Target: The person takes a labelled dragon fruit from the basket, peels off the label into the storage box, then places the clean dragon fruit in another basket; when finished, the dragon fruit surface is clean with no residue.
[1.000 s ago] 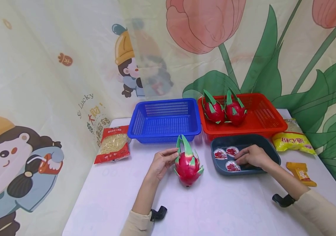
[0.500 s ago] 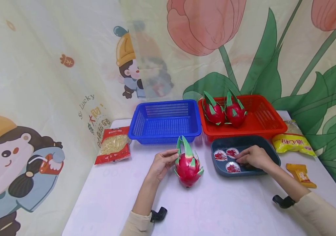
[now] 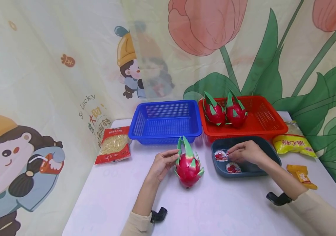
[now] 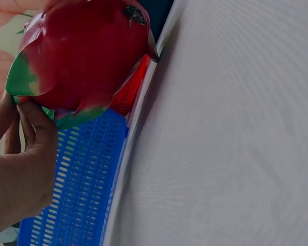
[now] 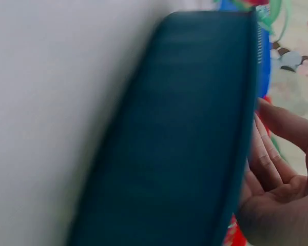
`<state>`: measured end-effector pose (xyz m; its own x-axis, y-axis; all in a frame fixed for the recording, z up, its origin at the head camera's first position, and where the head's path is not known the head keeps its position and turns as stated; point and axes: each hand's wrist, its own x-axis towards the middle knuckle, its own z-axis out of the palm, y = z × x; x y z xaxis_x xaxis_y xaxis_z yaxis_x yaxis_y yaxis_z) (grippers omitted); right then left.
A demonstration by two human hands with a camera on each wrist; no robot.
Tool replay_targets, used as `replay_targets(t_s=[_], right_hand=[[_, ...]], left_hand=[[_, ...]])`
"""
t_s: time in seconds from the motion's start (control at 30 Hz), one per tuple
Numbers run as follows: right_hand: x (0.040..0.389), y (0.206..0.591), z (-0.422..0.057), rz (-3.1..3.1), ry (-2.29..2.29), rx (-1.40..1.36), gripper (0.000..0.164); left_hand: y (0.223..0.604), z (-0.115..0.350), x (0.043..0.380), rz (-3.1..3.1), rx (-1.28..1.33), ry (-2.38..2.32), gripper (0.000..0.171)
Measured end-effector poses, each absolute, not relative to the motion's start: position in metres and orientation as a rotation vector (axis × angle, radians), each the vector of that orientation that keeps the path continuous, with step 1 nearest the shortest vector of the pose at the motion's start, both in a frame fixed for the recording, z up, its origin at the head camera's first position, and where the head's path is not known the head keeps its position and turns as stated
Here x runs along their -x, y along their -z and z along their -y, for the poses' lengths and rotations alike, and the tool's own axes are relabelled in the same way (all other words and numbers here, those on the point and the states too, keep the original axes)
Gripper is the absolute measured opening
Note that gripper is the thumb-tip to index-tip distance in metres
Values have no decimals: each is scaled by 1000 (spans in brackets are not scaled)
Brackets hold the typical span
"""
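A red dragon fruit with green leafy tips stands near the middle of the white table. My left hand pinches one of its green scales from the left side; the left wrist view shows thumb and fingers meeting at that green edge. My right hand is over a dark blue-green tray, fingers bent towards the left. Round dragon fruit stickers lie in the tray, one partly covered by the right fingertips. Whether those fingertips hold a sticker, I cannot tell; in the right wrist view the tray wall hides them.
A blue basket stands behind my left hand. To its right, a red basket contains two dragon fruits. A red pasta bag lies at left; a yellow bag and small orange packet lie at right.
My right hand has risen slightly and shifted left within the tray area, now overlapping the upper sticker. The left hand and the dragon fruit stay where they were.
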<state>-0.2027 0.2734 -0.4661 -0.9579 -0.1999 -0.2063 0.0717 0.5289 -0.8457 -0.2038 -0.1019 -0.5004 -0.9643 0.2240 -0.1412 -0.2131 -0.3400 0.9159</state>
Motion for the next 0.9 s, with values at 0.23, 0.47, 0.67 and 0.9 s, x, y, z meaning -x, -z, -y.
replay_targets(t_s=[0.23,0.47,0.67,0.9], right_hand=[[211,446,-234,-2320,1608,218,42],[223,437,-194,-2188,1686,241,45],[230,437,-170,-2158,1690,216,45],[231,437,-160,-2160,1696,209,45]], left_hand=[[500,102,204,-1606,-10,-2376,22],[501,103,205,-1612,-24,-2367,22],[501,104,206,-1623,-28,-2359,23],[503,104,206,-1612,-37,-2359,23]])
